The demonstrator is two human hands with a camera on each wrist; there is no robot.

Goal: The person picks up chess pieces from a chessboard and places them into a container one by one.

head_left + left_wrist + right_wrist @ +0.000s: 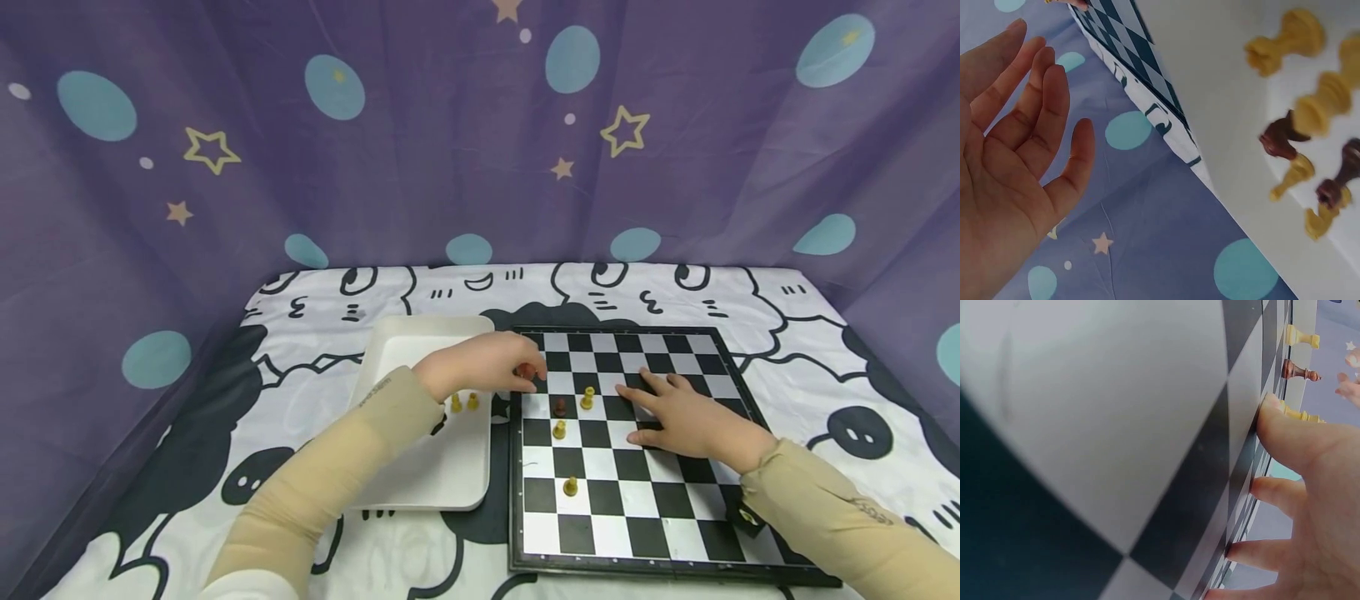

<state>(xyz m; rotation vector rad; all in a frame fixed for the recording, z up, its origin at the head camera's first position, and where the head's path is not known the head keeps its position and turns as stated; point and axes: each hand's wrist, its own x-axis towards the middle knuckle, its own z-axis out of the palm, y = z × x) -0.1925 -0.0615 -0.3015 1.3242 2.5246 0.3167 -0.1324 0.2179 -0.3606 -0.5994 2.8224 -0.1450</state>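
Observation:
My left hand (491, 362) hovers over the tray's right rim and the left edge of the chessboard (570, 533). In the left wrist view its fingers (1057, 119) are loosely bent and hold nothing. With fingers spread, my right hand (686, 417) rests on the board's middle squares. To its left stand a yellow chess piece (587, 398), a dark brown chess piece (560, 407) and another yellow piece (558, 429); a yellow piece (571, 486) is nearer the front. In the right wrist view the thumb (1285, 434) partly covers a yellow piece (1304, 415).
A white tray (427, 492) lies left of the board, partly hidden by my left arm. It holds several yellow and brown chess pieces, including a brown knight (1280, 136). A cartoon-print cloth (315, 308) covers the table, and a purple curtain (450, 150) hangs behind.

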